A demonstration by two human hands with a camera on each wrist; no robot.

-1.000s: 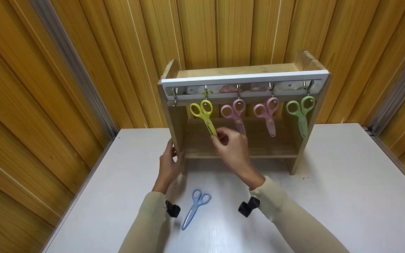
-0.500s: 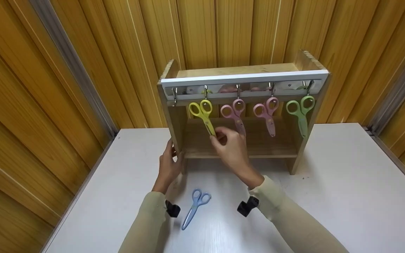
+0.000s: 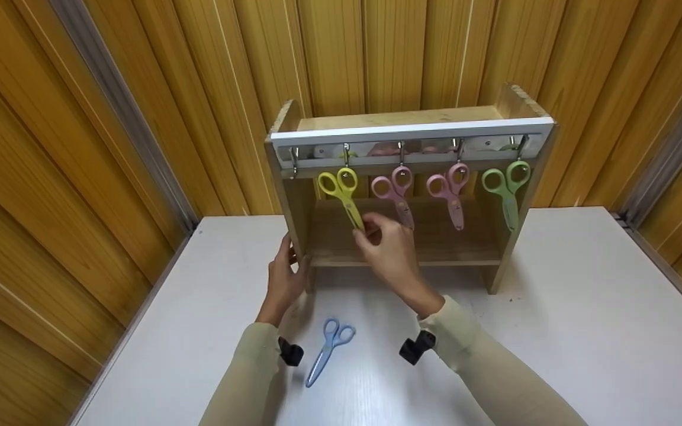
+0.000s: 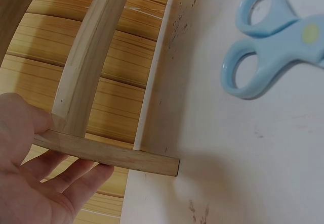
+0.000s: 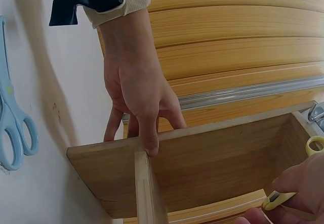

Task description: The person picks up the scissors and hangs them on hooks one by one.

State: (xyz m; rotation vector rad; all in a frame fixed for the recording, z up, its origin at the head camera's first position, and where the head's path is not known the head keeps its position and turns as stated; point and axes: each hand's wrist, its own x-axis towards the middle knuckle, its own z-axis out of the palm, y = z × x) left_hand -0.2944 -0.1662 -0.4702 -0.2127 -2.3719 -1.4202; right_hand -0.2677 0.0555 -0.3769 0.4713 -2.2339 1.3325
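My right hand (image 3: 394,254) pinches the blade end of yellow scissors (image 3: 348,205), whose right finger ring hangs on a metal hook of the wooden rack (image 3: 453,262). The rack's left side panel is gripped by my left hand (image 3: 285,281). In the left wrist view, the thumb of my left hand (image 4: 35,178) lies on one face of the panel (image 4: 121,153) and the fingers on the other. Pink scissors (image 3: 399,197), a second pink pair (image 3: 453,198) and green scissors (image 3: 508,195) hang to the right. Blue scissors (image 3: 328,343) lie on the table between my forearms.
A metal hook (image 3: 294,163) is at the left end of the hook strip (image 3: 489,145). The white table (image 3: 578,307) extends on both sides of the rack. Wood-patterned panel walls (image 3: 394,53) stand behind and at both sides.
My right hand and the blade end of the yellow scissors have shifted very slightly left. My left hand, the rack and the other scissors stay where they were.
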